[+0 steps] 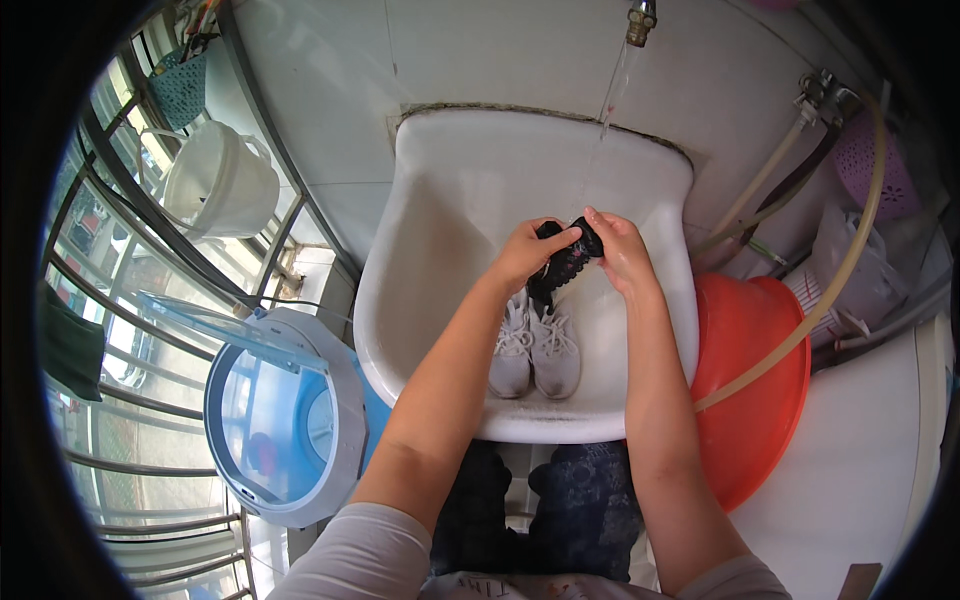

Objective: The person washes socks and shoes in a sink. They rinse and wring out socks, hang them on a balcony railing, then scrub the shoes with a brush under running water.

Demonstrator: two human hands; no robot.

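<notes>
My left hand (538,251) and my right hand (616,251) both grip a black fabric piece with small pinkish marks and a ruffled edge (568,262); its exact kind I cannot tell. They hold it over a white ceramic sink (442,300). The lower end of the cloth hangs down to a pair of light grey lace-up sneakers (556,360), which lie side by side in the basin, toes towards me. Above the hands, a brass-coloured tap (641,24) runs a thin stream of water (611,97) down behind the cloth.
A small blue-and-white washing machine (285,420) with its lid raised stands left of the sink. A red plastic basin (750,382) leans at the right, with a beige hose (840,285) across it. A white bucket (221,180) hangs on the window bars. A purple basket (874,165) is at the right wall.
</notes>
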